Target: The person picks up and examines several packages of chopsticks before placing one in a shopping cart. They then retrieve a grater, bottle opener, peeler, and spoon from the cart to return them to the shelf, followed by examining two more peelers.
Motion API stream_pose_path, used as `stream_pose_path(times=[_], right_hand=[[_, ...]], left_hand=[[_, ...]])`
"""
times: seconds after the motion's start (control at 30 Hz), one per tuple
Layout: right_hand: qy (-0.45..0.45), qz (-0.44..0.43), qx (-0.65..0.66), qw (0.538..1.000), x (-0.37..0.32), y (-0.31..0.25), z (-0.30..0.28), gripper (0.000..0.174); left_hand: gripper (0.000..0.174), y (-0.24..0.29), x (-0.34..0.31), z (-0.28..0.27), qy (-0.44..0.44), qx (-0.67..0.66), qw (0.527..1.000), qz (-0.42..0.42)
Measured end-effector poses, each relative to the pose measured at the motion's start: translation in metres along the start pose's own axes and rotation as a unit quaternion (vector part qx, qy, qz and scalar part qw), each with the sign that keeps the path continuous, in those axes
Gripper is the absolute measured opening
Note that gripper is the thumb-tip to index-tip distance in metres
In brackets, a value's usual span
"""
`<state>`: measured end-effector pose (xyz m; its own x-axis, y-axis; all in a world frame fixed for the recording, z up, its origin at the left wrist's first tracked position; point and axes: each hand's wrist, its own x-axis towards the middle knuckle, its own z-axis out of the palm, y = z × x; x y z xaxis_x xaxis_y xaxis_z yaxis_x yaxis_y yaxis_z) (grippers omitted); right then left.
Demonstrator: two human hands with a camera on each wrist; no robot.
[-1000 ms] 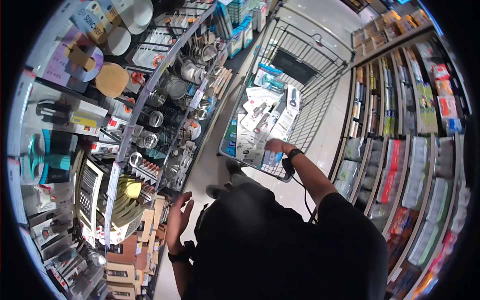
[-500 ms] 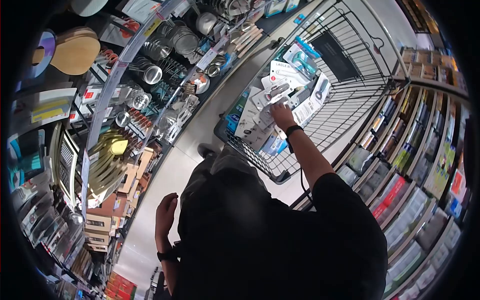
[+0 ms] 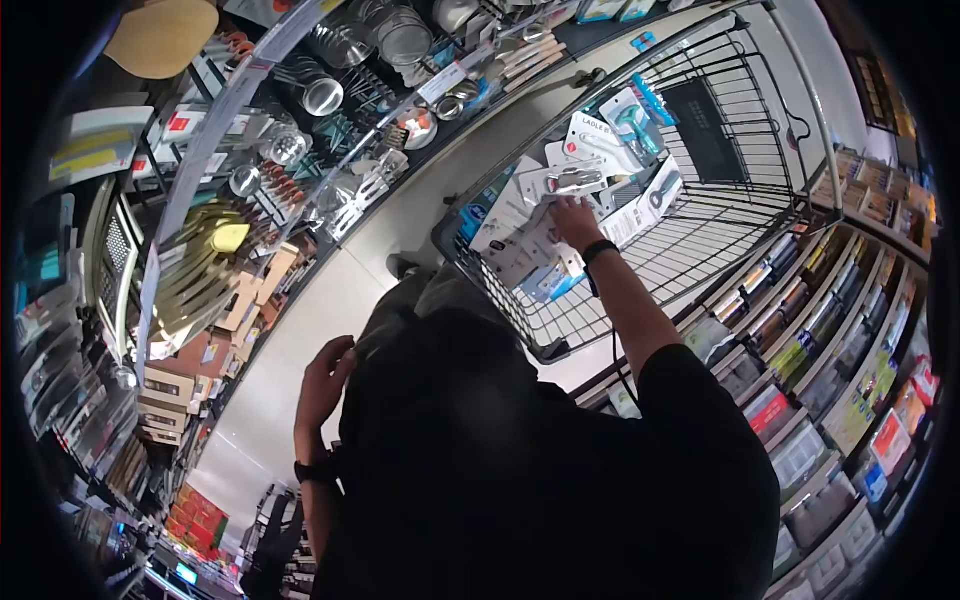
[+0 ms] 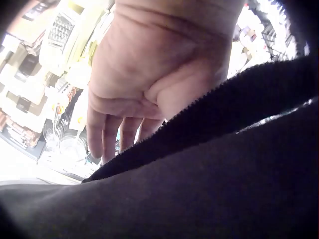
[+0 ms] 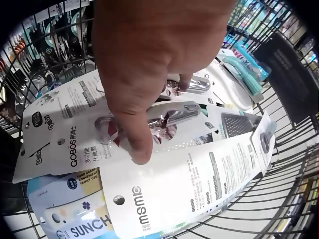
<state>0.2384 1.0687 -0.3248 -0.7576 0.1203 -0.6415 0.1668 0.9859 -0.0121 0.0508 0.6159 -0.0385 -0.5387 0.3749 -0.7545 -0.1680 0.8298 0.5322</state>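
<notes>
In the right wrist view, my right hand (image 5: 149, 59) reaches down onto packages in a wire shopping cart (image 3: 550, 352). Its thumb and fingers straddle a carded bottle opener (image 5: 179, 113) with a metal handle under clear plastic. Overlapping the opener's card is a white card (image 5: 149, 199) marked "msmk". A blue "SUNCH" pack (image 5: 75, 209) sticks out below, and a teal-handled tool (image 5: 244, 74) lies beyond. My left hand (image 3: 322, 380) hangs beside my body, fingers loosely bent around nothing. Dark cloth covers part of it in the left wrist view.
Shelves of kitchen tools, with metal strainers (image 3: 405, 40) and yellow-green utensils (image 3: 230, 237), line the left. Packaged goods (image 3: 800, 355) fill shelves on the right. A black panel (image 3: 705, 130) is fixed inside the cart, and pale floor (image 3: 290, 330) lies between cart and left shelves.
My right hand has moved from the cart's near corner onto the carded goods in the middle, staying there over the last half second. The view has turned; my left hand still hangs down.
</notes>
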Motion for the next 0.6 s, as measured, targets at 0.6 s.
stream_pose_path(times=[0.6], right_hand=[[0.153,0.044,0.133,0.978,0.031,0.056,-0.018,0.029]], left_hand=[[0.034,0.005,-0.009,0.016,-0.023,-0.045,0.998,-0.035]])
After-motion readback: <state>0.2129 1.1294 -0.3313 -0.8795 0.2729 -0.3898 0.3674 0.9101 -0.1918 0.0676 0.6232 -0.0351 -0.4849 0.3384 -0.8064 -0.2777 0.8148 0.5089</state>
